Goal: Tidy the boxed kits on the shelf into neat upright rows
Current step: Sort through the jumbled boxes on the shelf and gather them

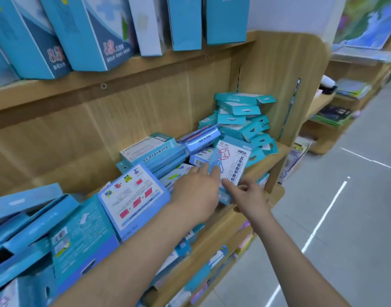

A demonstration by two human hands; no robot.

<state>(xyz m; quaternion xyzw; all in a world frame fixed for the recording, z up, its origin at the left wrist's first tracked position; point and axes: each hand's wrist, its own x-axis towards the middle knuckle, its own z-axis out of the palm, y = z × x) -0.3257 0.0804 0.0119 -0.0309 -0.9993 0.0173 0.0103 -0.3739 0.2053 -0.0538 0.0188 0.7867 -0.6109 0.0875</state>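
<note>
Status: barely started. The middle shelf [276, 156] was a mess, with no upright row anywhere on it. Right end: teal hang-tab boxes [245, 111] piled flat and skewed against the side panel [278, 74]. Centre: flat-lying boxes [150, 151] stacked on their sides, edges not lined up. Left: a diagram-backed box [134, 196] leaned tilted on more slumped blue boxes [35, 218], some of which looked open. The kit in play was the white-fronted kit [234, 160], tilted, near the shelf's front edge, between both hands and just in front of the teal pile. Left hand [196, 191]: thumb on the kit's face, fingers past its left edge, so it read as a pinch on that edge. Right hand [252, 196]: index finger straight against the kit's lower corner, other fingers curled underneath; I couldn't tell whether it gripped or only steadied. My read: one kit was being stood up or pulled out, and everything else was left to do, since the teal pile, centre stack and left heap all needed standing and aligning. The upper shelf [168, 59] looked better: large blue boxes [90, 29] upright, though leaning. The lower shelf [223, 220] held more small packs, blurred. Room: a shop aisle with a grey tiled floor [345, 218] showing light glare, the next shelving unit [323, 103] carrying books or packs, and a map poster [367, 23] top right.
</note>
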